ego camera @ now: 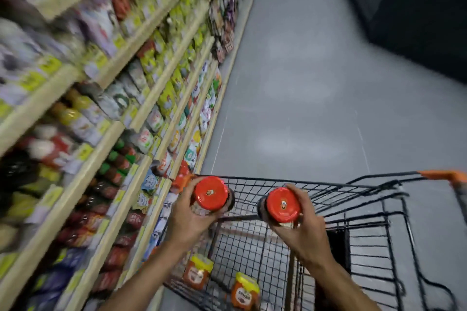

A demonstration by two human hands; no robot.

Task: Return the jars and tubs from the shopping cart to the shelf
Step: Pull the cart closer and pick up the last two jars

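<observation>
Each of my hands holds a dark jar with a red lid above the black wire shopping cart [366, 212]. My left hand [187, 219] grips the left jar [211, 193] from below, close to the shelf side. My right hand [302, 230] grips the right jar [283, 203] over the cart's middle. Down in the cart lie two orange tubs with yellow lids, one [198, 271] on the left and one [245, 290] further right. The shelf unit [106, 139] runs along my left, blurred, its cream-edged tiers packed with bottles, jars and packets.
A grey floor aisle [303, 83] stretches ahead on the right of the shelves. A dark display unit [417, 7] stands at the far right. The cart's orange handle [444, 175] is at the right edge. Red-lidded jars fill the lower shelf tiers near my left arm.
</observation>
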